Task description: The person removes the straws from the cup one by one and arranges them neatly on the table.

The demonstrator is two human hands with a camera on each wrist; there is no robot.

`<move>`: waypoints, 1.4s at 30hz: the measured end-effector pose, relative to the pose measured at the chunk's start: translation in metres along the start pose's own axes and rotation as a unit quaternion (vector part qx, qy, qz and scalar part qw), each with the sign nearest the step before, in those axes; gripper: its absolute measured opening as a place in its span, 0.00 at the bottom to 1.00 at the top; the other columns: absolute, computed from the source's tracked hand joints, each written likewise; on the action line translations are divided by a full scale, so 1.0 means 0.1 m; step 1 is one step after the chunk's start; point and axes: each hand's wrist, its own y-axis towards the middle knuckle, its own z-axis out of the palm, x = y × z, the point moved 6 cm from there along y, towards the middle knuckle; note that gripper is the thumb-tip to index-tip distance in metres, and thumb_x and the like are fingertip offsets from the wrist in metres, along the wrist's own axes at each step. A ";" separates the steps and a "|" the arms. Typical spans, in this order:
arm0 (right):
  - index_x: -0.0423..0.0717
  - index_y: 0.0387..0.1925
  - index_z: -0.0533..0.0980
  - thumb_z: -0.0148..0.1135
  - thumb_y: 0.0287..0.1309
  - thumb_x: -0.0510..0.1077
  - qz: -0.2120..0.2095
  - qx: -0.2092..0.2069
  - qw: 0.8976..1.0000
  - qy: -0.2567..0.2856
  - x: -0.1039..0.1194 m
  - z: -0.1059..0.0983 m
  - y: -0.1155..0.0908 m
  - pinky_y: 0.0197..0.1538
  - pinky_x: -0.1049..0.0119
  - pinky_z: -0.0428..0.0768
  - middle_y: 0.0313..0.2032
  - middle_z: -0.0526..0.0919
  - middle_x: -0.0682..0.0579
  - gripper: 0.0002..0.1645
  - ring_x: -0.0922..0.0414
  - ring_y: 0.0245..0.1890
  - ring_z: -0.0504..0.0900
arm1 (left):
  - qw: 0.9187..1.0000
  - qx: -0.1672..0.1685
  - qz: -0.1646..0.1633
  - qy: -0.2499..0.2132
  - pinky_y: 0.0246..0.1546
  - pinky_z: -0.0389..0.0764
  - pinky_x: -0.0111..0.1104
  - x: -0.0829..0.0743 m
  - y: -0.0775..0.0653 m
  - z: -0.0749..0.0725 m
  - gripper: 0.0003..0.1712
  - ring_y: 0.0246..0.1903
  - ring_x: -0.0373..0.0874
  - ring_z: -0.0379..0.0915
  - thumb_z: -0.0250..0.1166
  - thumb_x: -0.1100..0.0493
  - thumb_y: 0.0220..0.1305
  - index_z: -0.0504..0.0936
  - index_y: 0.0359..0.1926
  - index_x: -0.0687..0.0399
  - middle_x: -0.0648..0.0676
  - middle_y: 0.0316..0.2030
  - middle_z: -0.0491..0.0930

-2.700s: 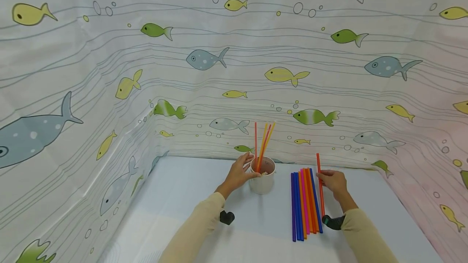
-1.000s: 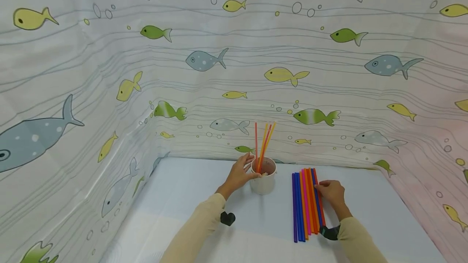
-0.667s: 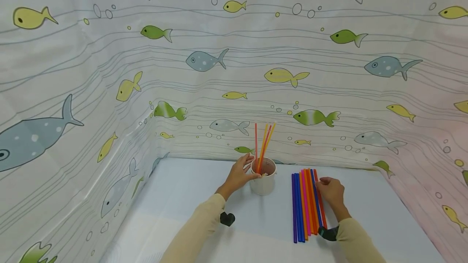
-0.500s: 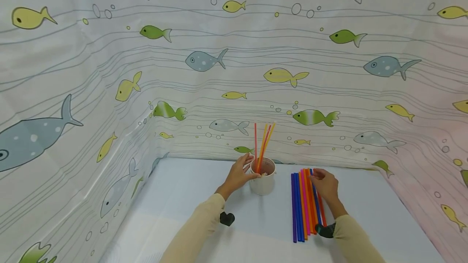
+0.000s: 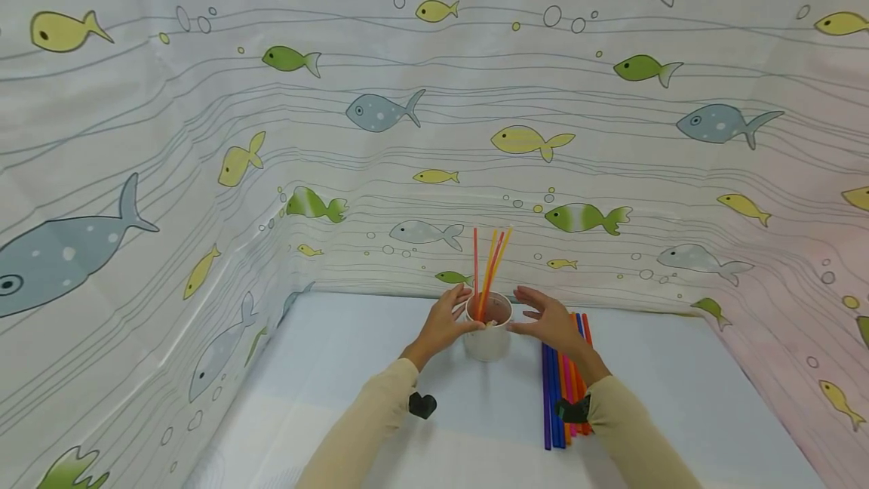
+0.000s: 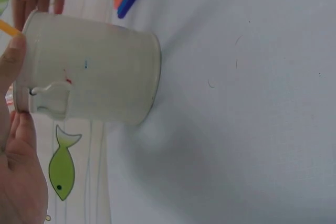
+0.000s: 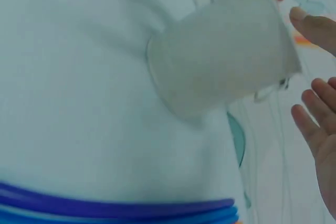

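A small white metal pail (image 5: 486, 347) with looped handle lugs stands upright on the table, several red, orange and yellow straws (image 5: 490, 270) leaning in it. At its left side my left hand (image 5: 437, 329) holds the rim, thumb in front and fingers around the left; the left wrist view shows the thumb (image 6: 11, 61) at the rim. My right hand (image 5: 548, 321) is spread beside the pail's right side, holding nothing. In the right wrist view its fingers (image 7: 317, 114) stand apart from the pail. Partly under the right forearm lies a row of coloured straws (image 5: 551, 391).
The row holds purple, blue, orange, pink and red straws, lying side by side on the white table (image 5: 468, 444). A fish-printed curtain (image 5: 434, 134) rises close behind the pail and along both sides.
A red straw went from the right hand onto the row's right end. The right hand then let go and moved left to the pail. The left hand has stayed at the rim.
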 end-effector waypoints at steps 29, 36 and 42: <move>0.40 0.69 0.64 0.81 0.42 0.44 0.041 0.045 0.996 -0.070 0.17 0.19 0.24 0.64 0.54 0.71 0.64 0.72 0.45 0.53 0.46 0.65 0.69 | 1.000 0.017 0.004 -0.005 0.61 0.71 0.33 -0.07 -0.01 -0.01 0.60 0.66 0.46 0.63 0.78 0.50 0.46 0.53 0.75 0.57 0.56 0.66 0.66; 0.42 0.68 0.66 0.82 0.41 0.46 0.045 0.044 0.995 -0.072 0.19 0.21 0.26 0.63 0.54 0.72 0.63 0.74 0.46 0.53 0.47 0.64 0.71 | 0.999 0.044 0.008 0.006 0.62 0.71 0.35 -0.08 0.04 -0.09 0.49 0.66 0.46 0.63 0.72 0.59 0.58 0.54 0.74 0.57 0.54 0.68 0.65; 0.41 0.68 0.66 0.82 0.40 0.46 0.049 0.043 0.995 -0.070 0.21 0.20 0.26 0.63 0.53 0.72 0.63 0.74 0.46 0.53 0.46 0.64 0.71 | 1.000 -0.012 0.012 -0.002 0.62 0.72 0.34 -0.13 0.18 -0.21 0.30 0.62 0.45 0.69 0.61 0.63 0.68 0.65 0.69 0.59 0.58 0.63 0.71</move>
